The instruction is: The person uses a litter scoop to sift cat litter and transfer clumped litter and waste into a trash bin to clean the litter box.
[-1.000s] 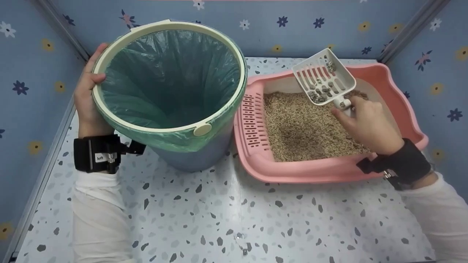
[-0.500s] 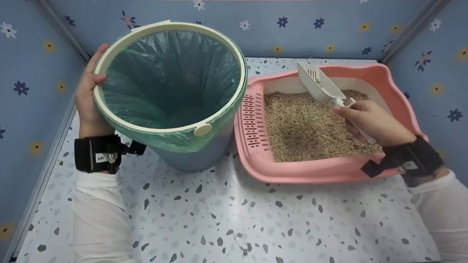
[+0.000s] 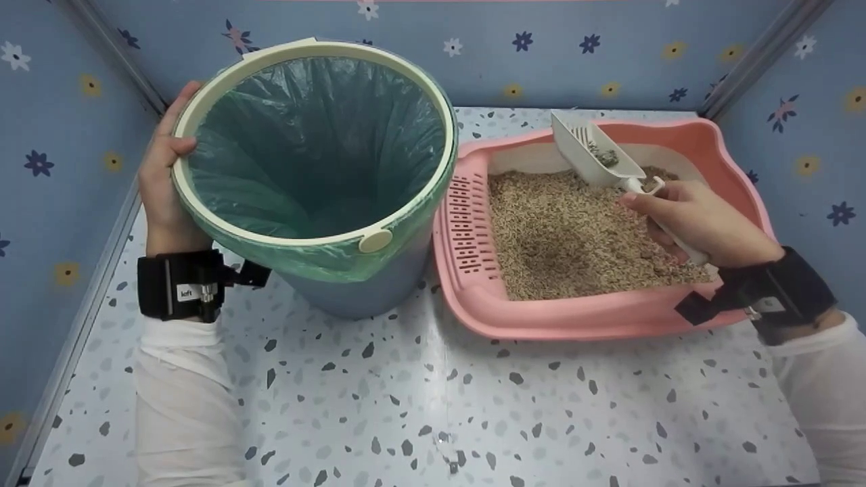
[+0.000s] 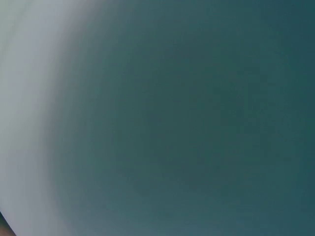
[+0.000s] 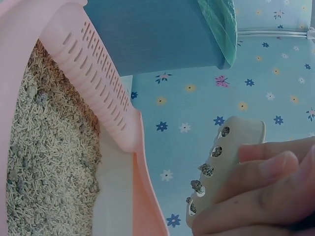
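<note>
My left hand (image 3: 166,186) holds a blue trash bin (image 3: 352,297) at its left side, thumb hooked over the cream rim and the other fingers along the outside. A green bag (image 3: 325,264) lines the bin, which leans slightly. My right hand (image 3: 710,223) grips the handle of a pale litter scoop (image 3: 583,166), tilted above the litter. Grey clumps (image 3: 604,157) lie in the scoop; in the right wrist view several poke through the slots of the scoop (image 5: 246,132). The left wrist view is a blur of blue-green surface.
Right of the bin stands a pink litter box (image 3: 541,323) with a slotted ledge (image 3: 467,223) on its left. Pellet litter (image 3: 561,230) covers its bottom. Flowered blue panels (image 3: 473,74) close off the back and both sides. Speckled white floor (image 3: 379,419) lies in front.
My right hand has turned the scoop from lying broad side up to tilted on its side, and shifted slightly right. Left hand and bin stay nearly still.
</note>
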